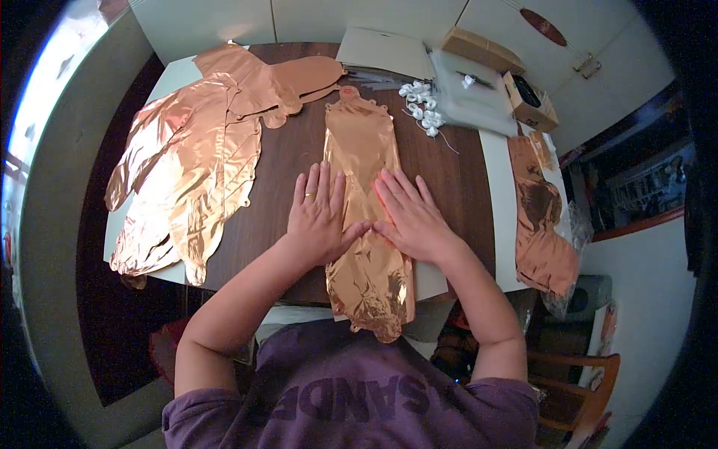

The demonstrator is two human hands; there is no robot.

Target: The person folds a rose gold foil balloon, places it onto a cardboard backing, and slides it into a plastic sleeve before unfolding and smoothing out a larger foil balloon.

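On the desk [464,179], head view: we have the copper foil piece [366,277] lengthwise before us, near end overhanging the edge, perhaps so both sides are within reach.
Left grip [321,221]: unclenched, palm down across the foil's left edge.
Right grip [416,221]: likewise flat over the right edge, thumbs nearly meeting, probably to press it smooth.
Foil pile [198,165]: left, well apart, apparently to leave us room.

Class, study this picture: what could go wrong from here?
The middle foil piece is crinkled near its lower end, so pressure from the left hand and right hand might crease it further. That end also overhangs the table, so something could catch it.
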